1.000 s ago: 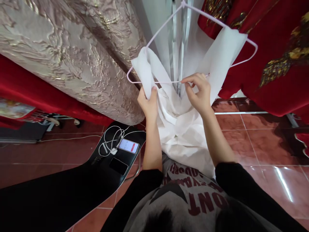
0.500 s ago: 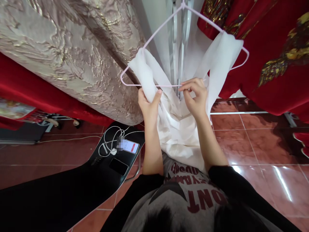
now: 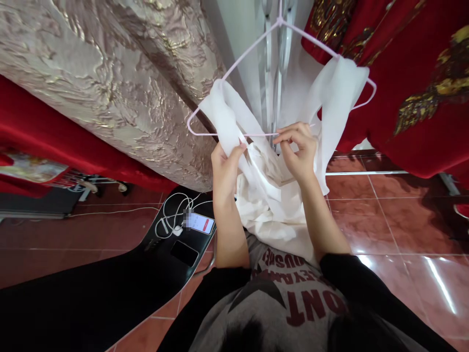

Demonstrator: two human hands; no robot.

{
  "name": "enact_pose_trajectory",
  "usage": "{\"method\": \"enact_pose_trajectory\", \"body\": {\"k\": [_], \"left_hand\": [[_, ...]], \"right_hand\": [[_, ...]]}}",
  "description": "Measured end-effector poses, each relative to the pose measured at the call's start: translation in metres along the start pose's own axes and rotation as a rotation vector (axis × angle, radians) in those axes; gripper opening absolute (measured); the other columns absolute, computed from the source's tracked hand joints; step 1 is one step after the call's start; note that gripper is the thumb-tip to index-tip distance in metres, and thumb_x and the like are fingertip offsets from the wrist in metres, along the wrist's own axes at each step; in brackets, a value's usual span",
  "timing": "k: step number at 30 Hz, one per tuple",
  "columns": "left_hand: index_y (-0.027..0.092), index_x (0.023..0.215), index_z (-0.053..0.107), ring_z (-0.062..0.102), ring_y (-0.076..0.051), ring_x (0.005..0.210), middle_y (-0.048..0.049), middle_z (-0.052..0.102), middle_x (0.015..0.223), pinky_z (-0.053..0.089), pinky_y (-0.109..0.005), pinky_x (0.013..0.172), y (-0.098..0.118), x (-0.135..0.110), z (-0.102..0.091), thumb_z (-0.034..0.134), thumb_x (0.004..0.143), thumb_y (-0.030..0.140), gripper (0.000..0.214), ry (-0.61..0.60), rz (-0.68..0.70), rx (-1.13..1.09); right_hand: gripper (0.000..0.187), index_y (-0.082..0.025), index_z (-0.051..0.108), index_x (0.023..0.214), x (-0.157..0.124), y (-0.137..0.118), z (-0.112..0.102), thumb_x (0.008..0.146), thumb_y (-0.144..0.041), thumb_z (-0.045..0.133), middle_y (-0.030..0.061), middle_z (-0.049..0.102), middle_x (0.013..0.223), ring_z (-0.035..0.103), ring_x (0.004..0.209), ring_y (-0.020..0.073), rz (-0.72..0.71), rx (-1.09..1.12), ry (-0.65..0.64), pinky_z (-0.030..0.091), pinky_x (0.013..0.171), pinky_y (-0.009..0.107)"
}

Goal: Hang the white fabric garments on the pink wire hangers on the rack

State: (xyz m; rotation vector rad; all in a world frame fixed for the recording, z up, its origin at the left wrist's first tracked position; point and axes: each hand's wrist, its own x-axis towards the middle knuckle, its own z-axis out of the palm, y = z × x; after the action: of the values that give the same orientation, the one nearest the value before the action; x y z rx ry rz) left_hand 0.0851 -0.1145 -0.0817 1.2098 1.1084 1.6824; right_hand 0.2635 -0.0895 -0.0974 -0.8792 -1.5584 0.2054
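A pale pink clothes hanger (image 3: 252, 45) hangs in front of me. A sheer white garment (image 3: 282, 232) is draped over it, its two straps looped over the hanger's sloping arms and its lower part gathered against my shirt. My left hand (image 3: 225, 171) is closed around the left strap, thumb in front and fingers behind the cloth. At the middle of the hanger's bottom bar, my right hand (image 3: 300, 151) pinches the bar between thumb and fingertips, close to the inner edge of the right strap.
Brocade fabric (image 3: 154, 88) hangs at the left, and a red gold-decorated garment (image 3: 395, 98) at the right. Metal poles (image 3: 276, 93) stand behind the hanger. A black chair (image 3: 110, 278) holds a lit phone (image 3: 201, 223), a dark phone (image 3: 184, 253) and a white cable (image 3: 164, 210).
The hanger sits slightly lower in view. Cloth between my hands has shifted, with new folds beside my left thumb. Both hands keep their grips.
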Motion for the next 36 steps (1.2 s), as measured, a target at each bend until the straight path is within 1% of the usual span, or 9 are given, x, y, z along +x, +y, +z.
{"method": "enact_pose_trajectory", "body": {"k": [5, 11, 16, 20, 24, 27, 30, 33, 36], "left_hand": [[0.019, 0.093, 0.072, 0.072, -0.027, 0.086, -0.0082, 0.072, 0.084, 0.059, -0.036, 0.075, 0.014, -0.002, -0.006, 0.076, 0.088, 0.035, 0.017, -0.09, -0.042, 0.005], [0.017, 0.08, 0.075, 0.067, -0.021, 0.069, -0.007, 0.071, 0.075, 0.058, -0.034, 0.069, 0.044, 0.001, -0.012, 0.079, 0.087, 0.028, 0.014, -0.113, 0.053, 0.036], [0.02, 0.098, 0.076, 0.068, -0.022, 0.106, -0.0036, 0.074, 0.106, 0.058, -0.034, 0.096, 0.066, 0.032, -0.028, 0.08, 0.081, 0.025, 0.018, -0.151, 0.059, -0.365], [0.033, 0.114, 0.071, 0.04, -0.018, 0.148, 0.0149, 0.053, 0.149, 0.055, -0.035, 0.107, 0.055, 0.052, -0.046, 0.07, 0.085, 0.029, 0.029, -0.155, 0.056, -0.516], [0.031, 0.121, 0.067, 0.015, -0.01, 0.158, 0.0175, 0.041, 0.159, 0.053, -0.032, 0.11, 0.049, 0.047, -0.036, 0.046, 0.099, 0.028, 0.03, -0.059, 0.062, -0.543], [0.029, 0.12, 0.065, 0.019, -0.01, 0.157, 0.0139, 0.042, 0.16, 0.057, -0.027, 0.097, 0.062, 0.044, -0.023, 0.023, 0.109, 0.025, 0.044, 0.007, 0.032, -0.522], [0.025, 0.115, 0.062, 0.044, -0.013, 0.145, 0.0085, 0.05, 0.155, 0.058, -0.022, 0.075, 0.077, 0.051, -0.023, 0.014, 0.113, 0.029, 0.049, 0.059, -0.03, -0.488], [0.02, 0.118, 0.058, 0.067, -0.011, 0.102, 0.0027, 0.058, 0.147, 0.051, -0.018, 0.059, 0.073, 0.058, -0.038, 0.027, 0.112, 0.026, 0.032, 0.201, -0.049, -0.507], [0.019, 0.125, 0.054, 0.056, -0.005, 0.062, -0.001, 0.06, 0.145, 0.044, -0.016, 0.053, 0.048, 0.051, -0.054, 0.042, 0.104, 0.018, 0.024, 0.399, -0.069, -0.512]], "right_hand": [[0.022, -0.023, 0.071, 0.078, -0.002, 0.002, -0.005, 0.089, -0.015, 0.054, 0.0011, 0.068, 0.093, 0.061, 0.095, 0.0161, -0.008, -0.007, 0.0, 0.051, 0.09, 0.039], [0.024, -0.024, 0.071, 0.079, 0.0, 0.002, -0.01, 0.087, -0.007, 0.056, -0.0011, 0.068, 0.093, 0.063, 0.096, 0.0155, -0.035, 0.033, 0.005, 0.049, 0.091, 0.039], [0.024, -0.023, 0.069, 0.078, 0.001, -0.006, -0.013, 0.088, -0.007, 0.054, -0.0015, 0.068, 0.098, 0.061, 0.096, 0.0142, 0.019, 0.064, -0.025, 0.049, 0.092, 0.038], [0.024, -0.022, 0.069, 0.079, 0.0, -0.006, -0.012, 0.088, -0.007, 0.054, -0.0022, 0.068, 0.102, 0.06, 0.099, 0.0138, -0.011, 0.075, -0.097, 0.049, 0.093, 0.037], [0.023, -0.022, 0.071, 0.079, 0.002, -0.001, -0.01, 0.088, -0.009, 0.053, -0.0016, 0.068, 0.102, 0.06, 0.102, 0.0137, -0.015, 0.064, -0.122, 0.05, 0.093, 0.036], [0.024, -0.022, 0.071, 0.079, 0.005, 0.001, -0.011, 0.087, -0.008, 0.053, -0.0023, 0.068, 0.101, 0.06, 0.1, 0.013, -0.015, 0.052, -0.119, 0.049, 0.093, 0.036], [0.025, -0.023, 0.071, 0.079, 0.006, 0.002, -0.014, 0.086, -0.007, 0.053, -0.0029, 0.068, 0.1, 0.06, 0.101, 0.0129, -0.013, 0.061, -0.119, 0.048, 0.094, 0.036], [0.024, -0.022, 0.071, 0.079, 0.007, 0.004, -0.018, 0.086, -0.008, 0.053, -0.0015, 0.068, 0.101, 0.06, 0.101, 0.0142, -0.007, 0.031, -0.133, 0.048, 0.095, 0.038], [0.022, -0.022, 0.071, 0.078, 0.007, 0.003, -0.019, 0.088, -0.011, 0.054, -0.0006, 0.068, 0.102, 0.06, 0.101, 0.0145, -0.026, 0.01, -0.119, 0.048, 0.097, 0.039]]}}
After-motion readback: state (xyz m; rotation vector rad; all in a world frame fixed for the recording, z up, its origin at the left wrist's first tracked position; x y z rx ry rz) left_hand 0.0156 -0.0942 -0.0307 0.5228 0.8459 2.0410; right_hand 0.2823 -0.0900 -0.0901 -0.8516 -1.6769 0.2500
